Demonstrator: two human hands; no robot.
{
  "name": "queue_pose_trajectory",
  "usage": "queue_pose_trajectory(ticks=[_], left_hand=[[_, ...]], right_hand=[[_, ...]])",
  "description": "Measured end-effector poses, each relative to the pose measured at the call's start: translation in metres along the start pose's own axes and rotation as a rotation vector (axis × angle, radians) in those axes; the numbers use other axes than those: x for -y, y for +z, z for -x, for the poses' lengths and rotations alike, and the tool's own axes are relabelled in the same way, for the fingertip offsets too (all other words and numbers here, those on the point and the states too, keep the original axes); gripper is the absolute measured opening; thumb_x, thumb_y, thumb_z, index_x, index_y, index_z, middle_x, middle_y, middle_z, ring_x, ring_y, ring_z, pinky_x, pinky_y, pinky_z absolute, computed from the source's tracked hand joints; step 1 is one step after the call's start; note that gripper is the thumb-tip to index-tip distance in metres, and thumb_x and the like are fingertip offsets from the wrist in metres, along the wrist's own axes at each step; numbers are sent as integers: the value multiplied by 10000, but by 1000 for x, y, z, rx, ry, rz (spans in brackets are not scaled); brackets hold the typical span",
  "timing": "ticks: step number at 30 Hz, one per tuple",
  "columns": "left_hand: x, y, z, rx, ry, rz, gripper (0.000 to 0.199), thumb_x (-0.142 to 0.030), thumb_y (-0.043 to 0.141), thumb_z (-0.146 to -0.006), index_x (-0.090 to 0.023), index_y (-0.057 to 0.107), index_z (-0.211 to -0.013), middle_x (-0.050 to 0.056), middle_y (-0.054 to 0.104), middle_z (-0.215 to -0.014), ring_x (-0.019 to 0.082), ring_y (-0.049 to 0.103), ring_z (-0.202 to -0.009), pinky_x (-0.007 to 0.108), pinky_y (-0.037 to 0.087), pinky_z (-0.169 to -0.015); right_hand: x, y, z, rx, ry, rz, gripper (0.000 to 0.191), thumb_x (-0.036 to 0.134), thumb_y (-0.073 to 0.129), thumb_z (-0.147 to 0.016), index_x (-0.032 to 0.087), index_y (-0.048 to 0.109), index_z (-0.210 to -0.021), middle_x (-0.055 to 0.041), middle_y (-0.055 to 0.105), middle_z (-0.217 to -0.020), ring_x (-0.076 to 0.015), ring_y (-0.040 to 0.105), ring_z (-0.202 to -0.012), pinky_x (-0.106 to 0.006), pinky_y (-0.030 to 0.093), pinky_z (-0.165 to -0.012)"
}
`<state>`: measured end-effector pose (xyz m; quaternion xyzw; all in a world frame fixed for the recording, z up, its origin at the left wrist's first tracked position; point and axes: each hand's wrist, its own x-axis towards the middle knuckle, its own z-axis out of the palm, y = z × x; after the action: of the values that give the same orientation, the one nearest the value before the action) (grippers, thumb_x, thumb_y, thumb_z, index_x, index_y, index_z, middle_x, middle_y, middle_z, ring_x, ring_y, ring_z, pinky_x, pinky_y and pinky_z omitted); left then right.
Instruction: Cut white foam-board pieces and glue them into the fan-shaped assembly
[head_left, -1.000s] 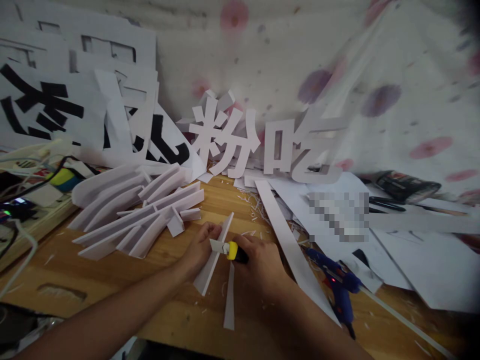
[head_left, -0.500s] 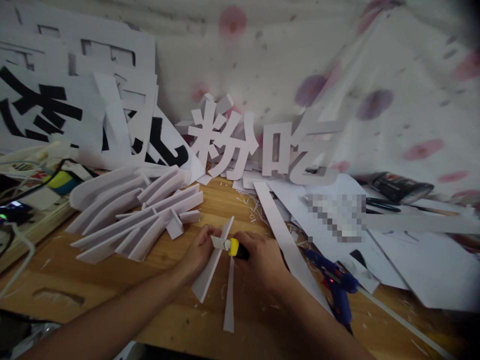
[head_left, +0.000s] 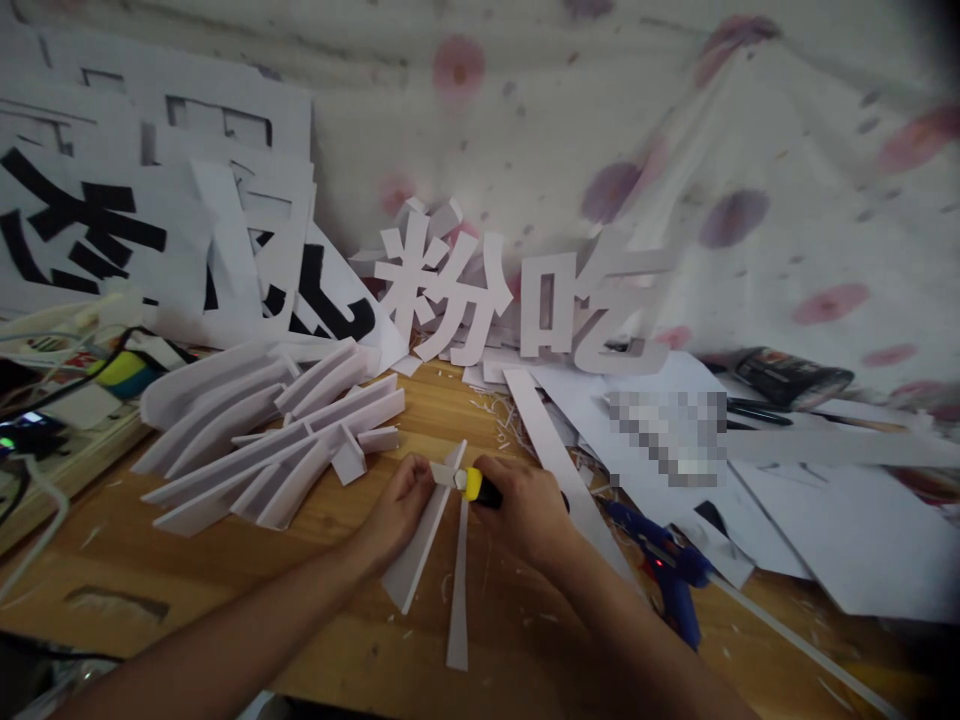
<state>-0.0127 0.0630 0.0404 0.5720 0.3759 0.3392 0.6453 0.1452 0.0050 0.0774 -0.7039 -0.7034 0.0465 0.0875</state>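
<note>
One knife (head_left: pixel 475 485), apparently one packet (head_left: pixel 792 378)

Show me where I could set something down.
Mostly bare tabletop shows at left front, between the walled white piece and left forearm; a smaller patch lies beyond the left hand, between that piece and the shavings. The right is crowded with white sheets and the glue gun.
</note>
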Motion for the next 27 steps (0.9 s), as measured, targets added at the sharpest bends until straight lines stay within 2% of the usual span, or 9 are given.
queue_pose_trajectory(ticks=[10, 13, 17, 21, 24, 27], left_hand=[[-1, 0, 4, 95, 60, -85, 393, -598, 474, -783, -216, 433, -698, -54, 442, -620, 130, 442, -594, 249, 398, -575], [3, -2, -2, -12, 128, -159, 325, -523, 464, -809, -218, 452, -696, -42, 458, -621, 142, 467, -600, 266, 422, -589], [15, -6, -14, -205, 217, -219, 202, -419, 476, -810, -221, 471, -770, -3, 513, -724, 176, 518, -713, 323, 444, -709], [22, -8, -20, -245, 264, -217, 151, -380, 467, -819, -230, 465, -831, 18, 548, -796, 197, 545, -803, 346, 439, -773], [22, -8, -20, -213, 275, -207, 148, -380, 452, -836, -236, 467, -870, 15, 580, -820, 189, 568, -813, 328, 449, -757], [20, -9, -18, -128, 267, -207, 171, -386, 452, -846, -226, 474, -905, 1, 597, -775, 166, 584, -737, 289, 456, -670]], right_hand=[[-18, -6, -17, -15, 269, 17, 180, 279, 522, -795, 247, 585, -961, -30, 708, -853, -218, 644, -766, -263, 271, -568], [-18, 3, -18, 66, 344, 27, 226, 322, 499, -830, 237, 557, -1032, -55, 705, -891, -239, 652, -806, -270, 302, -579], [-13, 22, -17, 188, 336, 57, 267, 385, 499, -860, 175, 547, -1018, -109, 688, -946, -269, 652, -860, -295, 374, -627], [-10, 31, -14, 175, 334, 74, 290, 359, 479, -886, 133, 537, -1059, -148, 651, -1016, -283, 631, -927, -331, 427, -703], [-9, 30, -11, 83, 301, 82, 359, 315, 531, -851, 130, 507, -1158, -162, 598, -1110, -303, 565, -1042, -378, 428, -822], [-6, 25, -7, -148, 200, -62, 462, 216, 539, -807, 148, 440, -1253, -147, 570, -1154, -284, 512, -1102, -400, 400, -918]])
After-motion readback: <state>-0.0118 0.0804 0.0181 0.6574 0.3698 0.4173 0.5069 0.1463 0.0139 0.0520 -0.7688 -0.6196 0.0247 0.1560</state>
